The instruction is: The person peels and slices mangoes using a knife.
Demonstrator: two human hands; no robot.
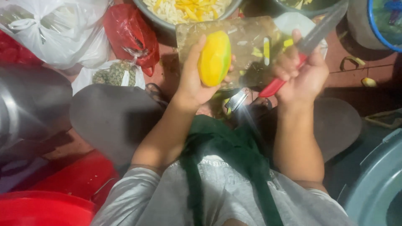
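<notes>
From the head camera, the left hand (197, 81) holds up a peeled mango (214, 58), yellow with a green strip along its right side; the fingers are wrapped behind the fruit and mostly hidden by it, only the thumb showing along its left edge. The right hand (302, 73) is closed around the red handle of a knife (307, 44), whose grey blade points far and right and is blurred toward the tip. Just behind both hands lies a clear cutting board (243, 39) with yellow scraps on it. Farther off, a metal bowl (167, 25) of cut yellow fruit is cut off by the top edge. At far left sit a white plastic bag (58, 29), a red bag (130, 31) and a bagged pineapple (115, 73). Near right, a grey tub (374, 184) runs out of view.
</notes>
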